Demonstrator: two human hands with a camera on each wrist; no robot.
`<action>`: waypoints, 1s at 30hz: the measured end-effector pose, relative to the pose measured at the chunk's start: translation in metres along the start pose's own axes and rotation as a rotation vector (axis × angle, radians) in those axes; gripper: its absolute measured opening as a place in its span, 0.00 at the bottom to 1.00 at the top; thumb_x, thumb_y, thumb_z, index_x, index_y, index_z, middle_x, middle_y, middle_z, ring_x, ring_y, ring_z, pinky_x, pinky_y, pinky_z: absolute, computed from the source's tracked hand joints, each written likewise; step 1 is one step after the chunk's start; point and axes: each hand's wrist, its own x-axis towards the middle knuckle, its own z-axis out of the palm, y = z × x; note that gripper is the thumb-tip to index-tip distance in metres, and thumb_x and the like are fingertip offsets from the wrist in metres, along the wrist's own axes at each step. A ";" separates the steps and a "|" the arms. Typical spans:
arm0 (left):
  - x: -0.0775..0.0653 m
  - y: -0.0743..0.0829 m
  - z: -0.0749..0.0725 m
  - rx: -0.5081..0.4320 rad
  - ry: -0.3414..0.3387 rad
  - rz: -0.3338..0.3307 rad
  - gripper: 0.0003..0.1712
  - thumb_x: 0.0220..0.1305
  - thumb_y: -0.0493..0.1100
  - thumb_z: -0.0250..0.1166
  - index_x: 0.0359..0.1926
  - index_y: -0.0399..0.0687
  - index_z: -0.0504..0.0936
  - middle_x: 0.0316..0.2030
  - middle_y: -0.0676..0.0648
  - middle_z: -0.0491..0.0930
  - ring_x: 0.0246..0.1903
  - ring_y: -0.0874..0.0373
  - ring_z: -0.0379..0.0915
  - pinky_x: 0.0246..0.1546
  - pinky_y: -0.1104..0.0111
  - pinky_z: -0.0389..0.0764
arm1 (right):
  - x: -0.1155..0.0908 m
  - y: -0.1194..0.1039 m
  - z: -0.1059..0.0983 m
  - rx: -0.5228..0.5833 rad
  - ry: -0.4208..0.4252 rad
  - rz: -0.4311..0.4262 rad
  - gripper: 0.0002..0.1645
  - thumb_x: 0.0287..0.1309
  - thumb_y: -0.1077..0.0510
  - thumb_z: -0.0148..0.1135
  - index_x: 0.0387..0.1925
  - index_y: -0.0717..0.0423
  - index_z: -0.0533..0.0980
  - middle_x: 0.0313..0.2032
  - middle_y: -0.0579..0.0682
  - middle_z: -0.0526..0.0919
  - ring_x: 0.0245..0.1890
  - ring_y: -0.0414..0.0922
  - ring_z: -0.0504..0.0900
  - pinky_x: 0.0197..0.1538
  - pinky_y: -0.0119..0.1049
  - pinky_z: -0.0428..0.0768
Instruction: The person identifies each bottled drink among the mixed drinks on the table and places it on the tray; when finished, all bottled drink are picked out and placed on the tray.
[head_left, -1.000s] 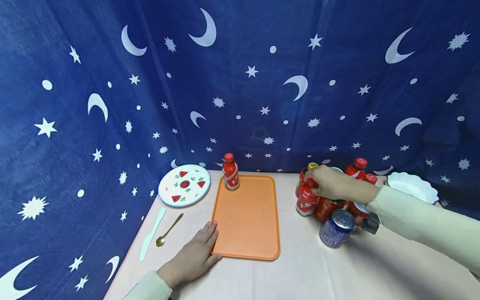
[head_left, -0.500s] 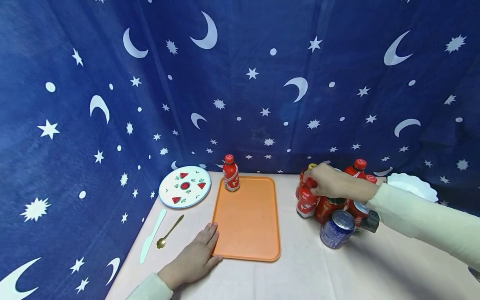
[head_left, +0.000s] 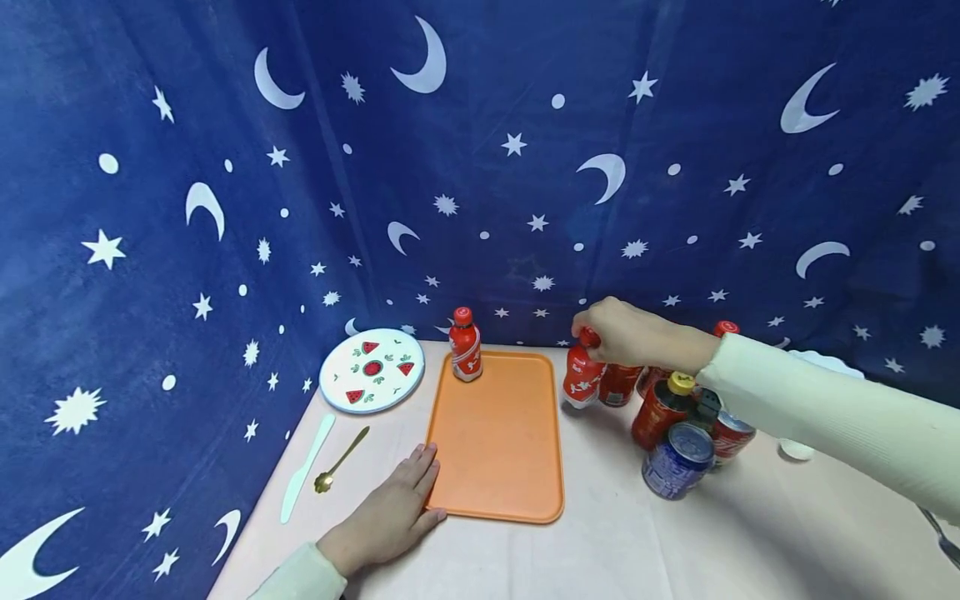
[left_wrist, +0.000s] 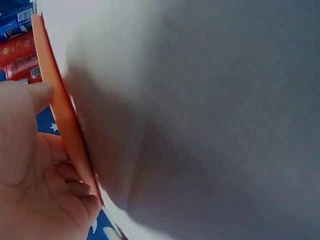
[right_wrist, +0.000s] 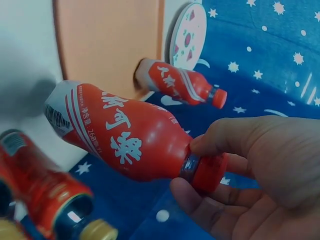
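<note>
Right hand [head_left: 633, 335] pinches 1 red bottle [head_left: 582, 377] by its neck, clearance I guess; spread left hand [head_left: 392, 510] probably steadies orange tray [head_left: 497, 442].

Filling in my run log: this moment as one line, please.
right grip: holds red bottle by cap and neck | left grip: touches orange tray | second red bottle: standing at tray's far left

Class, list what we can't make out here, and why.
Head view: top of red bottle next to held bottle, behind right hand.
Head view: white dish, mostly covered by right sleeve.
Head view: metal utensil, cut off by right edge.
Left wrist view: blue item, cut off by left edge.
</note>
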 end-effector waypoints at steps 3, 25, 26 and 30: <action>0.000 -0.001 -0.002 0.005 -0.002 0.002 0.41 0.66 0.62 0.46 0.66 0.34 0.58 0.69 0.38 0.47 0.69 0.44 0.41 0.65 0.54 0.54 | 0.016 -0.007 0.001 -0.009 -0.004 -0.030 0.17 0.42 0.63 0.71 0.39 0.59 0.79 0.31 0.50 0.82 0.26 0.40 0.76 0.28 0.31 0.80; -0.003 0.001 -0.001 0.014 -0.007 -0.005 0.40 0.66 0.61 0.46 0.66 0.33 0.59 0.69 0.36 0.48 0.68 0.43 0.42 0.64 0.53 0.55 | 0.112 -0.024 0.022 -0.028 -0.011 0.024 0.11 0.41 0.66 0.67 0.32 0.60 0.80 0.19 0.47 0.76 0.21 0.43 0.74 0.26 0.33 0.75; -0.002 0.002 -0.001 0.017 -0.004 -0.002 0.40 0.66 0.61 0.46 0.65 0.33 0.59 0.69 0.36 0.48 0.68 0.43 0.42 0.64 0.53 0.55 | 0.114 -0.023 0.023 -0.025 -0.015 0.038 0.10 0.41 0.66 0.67 0.31 0.60 0.80 0.20 0.48 0.76 0.21 0.43 0.74 0.26 0.34 0.75; 0.001 0.003 -0.003 0.028 -0.015 0.013 0.40 0.67 0.60 0.46 0.65 0.32 0.59 0.69 0.35 0.47 0.68 0.42 0.42 0.64 0.53 0.55 | 0.122 -0.020 0.028 0.009 -0.041 0.100 0.12 0.42 0.65 0.68 0.33 0.59 0.80 0.25 0.49 0.79 0.25 0.45 0.76 0.28 0.34 0.79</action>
